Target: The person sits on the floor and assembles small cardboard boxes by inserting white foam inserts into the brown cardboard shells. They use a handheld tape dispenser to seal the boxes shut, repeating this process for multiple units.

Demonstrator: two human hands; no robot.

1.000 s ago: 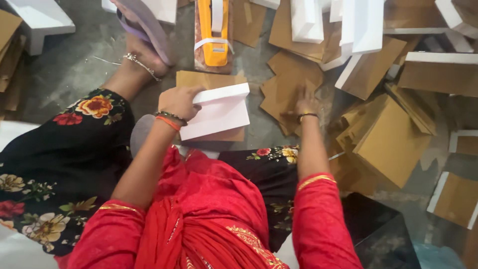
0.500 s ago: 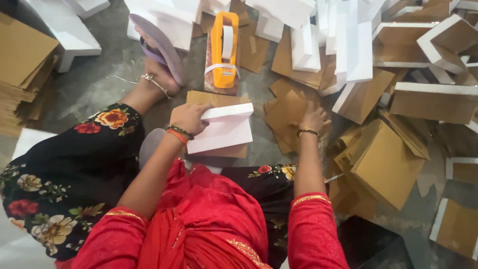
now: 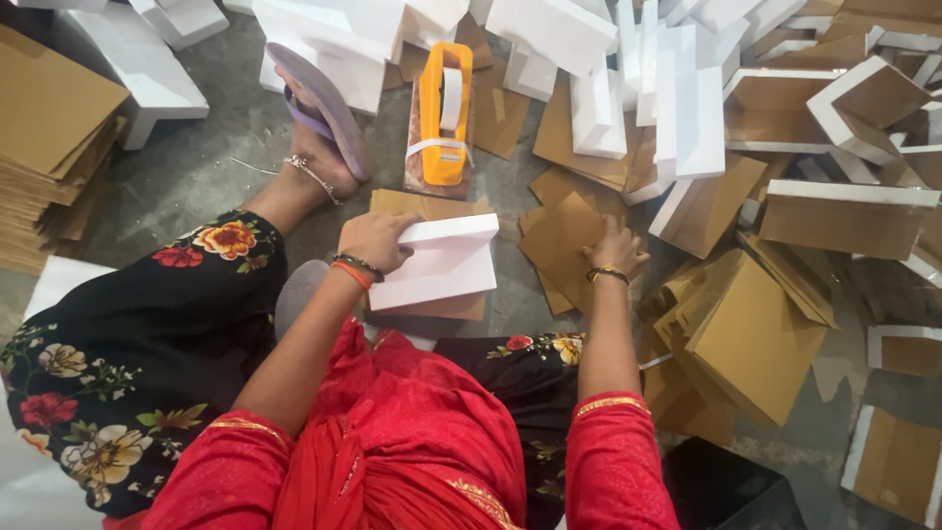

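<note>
Grey floor (image 3: 196,186) — left hand (image 3: 378,240) holds one white folded card (image 3: 442,260), right hand (image 3: 616,250) touches brown pieces (image 3: 564,236).

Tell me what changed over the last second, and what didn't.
Mostly the view shifted: the head camera tilted up, so the orange tape dispenser and the white pieces beyond it sit lower in the picture. The right hand spread a little over the loose brown card pieces. The left hand kept its grip on the white folded box piece; nothing was let go.
</note>
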